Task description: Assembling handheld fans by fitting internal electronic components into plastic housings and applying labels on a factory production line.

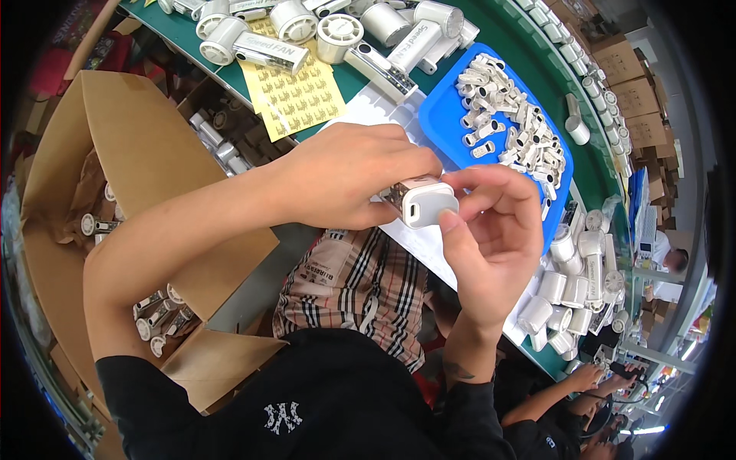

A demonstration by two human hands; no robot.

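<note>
My left hand [349,175] grips a small white handheld fan body [422,201] from above, its port end facing me. My right hand [491,230] meets it from the right, thumb and fingertips pinched at that same end of the fan body. Both hands hover over the near edge of the green worktable [491,31]. Just beyond my hands lies a blue tray [441,115] filled with several small white plastic parts.
Finished white fans [295,31] and a yellow sticker sheet [295,92] lie at the table's far left. More white fan parts [571,287] crowd the right. An open cardboard box [138,153] holding fan parts stands at my left. Another person's hands [590,376] work at lower right.
</note>
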